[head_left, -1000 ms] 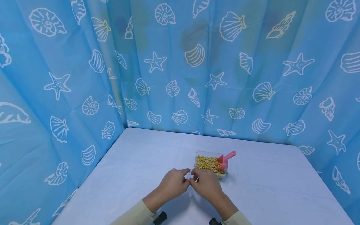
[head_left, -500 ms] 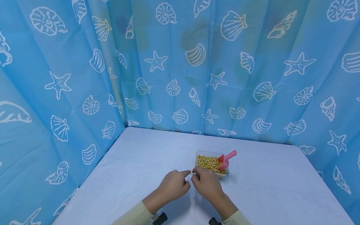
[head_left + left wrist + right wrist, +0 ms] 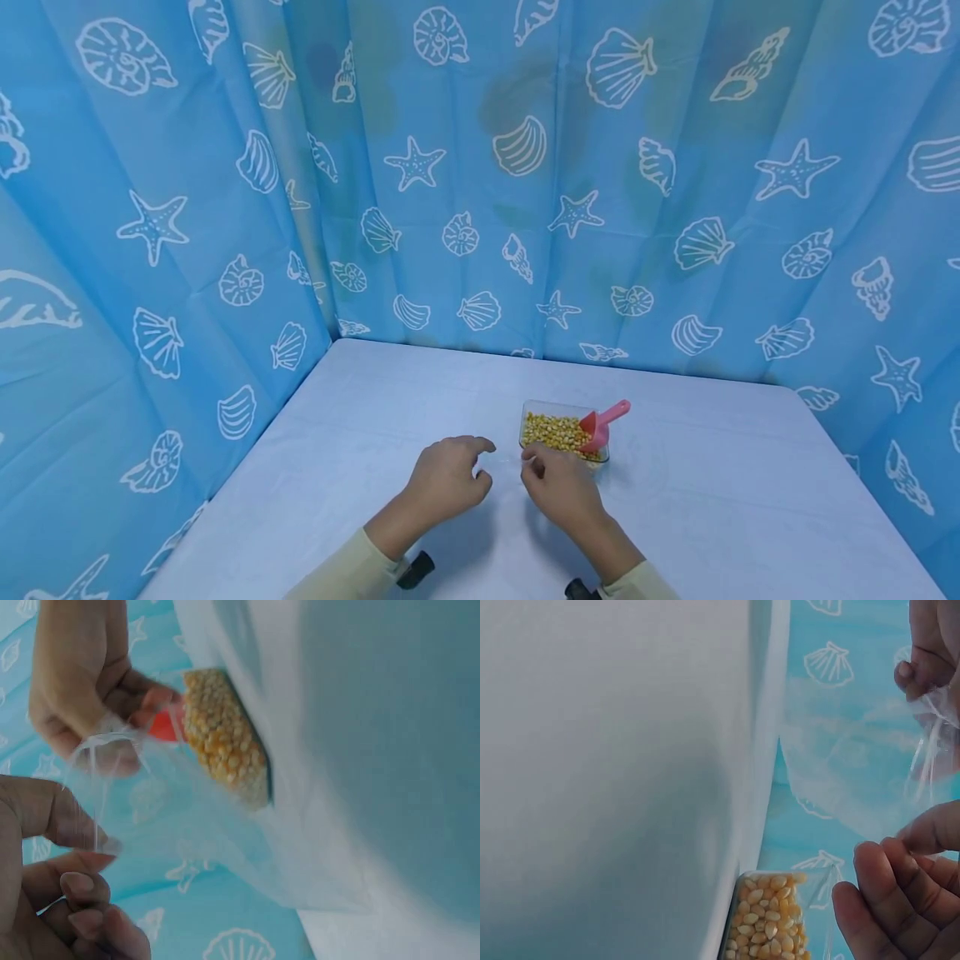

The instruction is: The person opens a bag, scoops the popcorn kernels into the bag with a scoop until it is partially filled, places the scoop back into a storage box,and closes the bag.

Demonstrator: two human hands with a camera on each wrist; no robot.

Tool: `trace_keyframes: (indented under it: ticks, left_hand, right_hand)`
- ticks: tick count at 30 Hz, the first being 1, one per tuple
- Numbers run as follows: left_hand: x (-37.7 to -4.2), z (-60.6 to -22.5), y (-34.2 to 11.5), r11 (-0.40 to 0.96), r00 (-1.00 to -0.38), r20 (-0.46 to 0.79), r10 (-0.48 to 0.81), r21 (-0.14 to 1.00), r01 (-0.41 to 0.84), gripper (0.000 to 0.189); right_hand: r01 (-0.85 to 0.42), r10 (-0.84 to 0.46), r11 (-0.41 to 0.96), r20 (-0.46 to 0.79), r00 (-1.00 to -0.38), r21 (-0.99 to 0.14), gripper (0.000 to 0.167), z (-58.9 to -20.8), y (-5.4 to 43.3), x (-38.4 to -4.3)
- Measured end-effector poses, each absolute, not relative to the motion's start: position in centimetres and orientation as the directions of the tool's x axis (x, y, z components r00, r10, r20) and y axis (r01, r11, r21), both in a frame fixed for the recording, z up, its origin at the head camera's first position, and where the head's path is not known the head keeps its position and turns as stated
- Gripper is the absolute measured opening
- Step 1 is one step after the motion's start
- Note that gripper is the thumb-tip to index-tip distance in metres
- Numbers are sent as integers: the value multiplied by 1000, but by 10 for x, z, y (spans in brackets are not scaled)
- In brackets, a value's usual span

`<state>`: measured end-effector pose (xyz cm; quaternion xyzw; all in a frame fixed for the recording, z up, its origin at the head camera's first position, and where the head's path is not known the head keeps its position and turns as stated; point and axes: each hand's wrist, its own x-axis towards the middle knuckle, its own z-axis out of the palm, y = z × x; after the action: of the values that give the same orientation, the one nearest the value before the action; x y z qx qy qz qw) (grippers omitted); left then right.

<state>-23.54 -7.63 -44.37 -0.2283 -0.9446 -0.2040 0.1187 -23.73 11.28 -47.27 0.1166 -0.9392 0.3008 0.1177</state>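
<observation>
The clear bag (image 3: 202,832) is held over the tabletop (image 3: 712,500), well in from its left and far edges, its rim pinched by the left hand (image 3: 450,477) and right hand (image 3: 561,487); catching a single layer each side and pulling evenly should part the mouth without tearing. Both wrist views show this film plainly; the head view barely does, but shows the pink scoop (image 3: 602,429) standing handle-up in the box (image 3: 558,408) of corn (image 3: 769,919).

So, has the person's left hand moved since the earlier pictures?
Yes. In the head view, the left hand has shifted leftward, farther from the tub of corn.
</observation>
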Motion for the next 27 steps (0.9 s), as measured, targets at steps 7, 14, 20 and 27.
trace_keyframes:
  ticks: [7, 14, 20, 27]
  left_hand:
    - [-238, -445, -83, 698, -792, 349, 501, 378, 608, 42]
    - [-241, -453, -81, 528, -718, 287, 635, 518, 674, 55]
    - [-239, -456, -80, 541, -753, 222, 619, 574, 614, 76]
    - [-241, -462, -72, 646, -803, 182, 568, 507, 571, 121]
  right_hand:
    - [-282, -154, 749, 257, -954, -600, 12, -473, 116, -237]
    - [-232, -152, 565, 177, -973, -792, 16, -469, 117, -236]
    - [-208, -137, 509, 160, -978, -835, 15, -466, 116, -237]
    - [-193, -127, 498, 149, -981, -845, 14, -460, 115, -240]
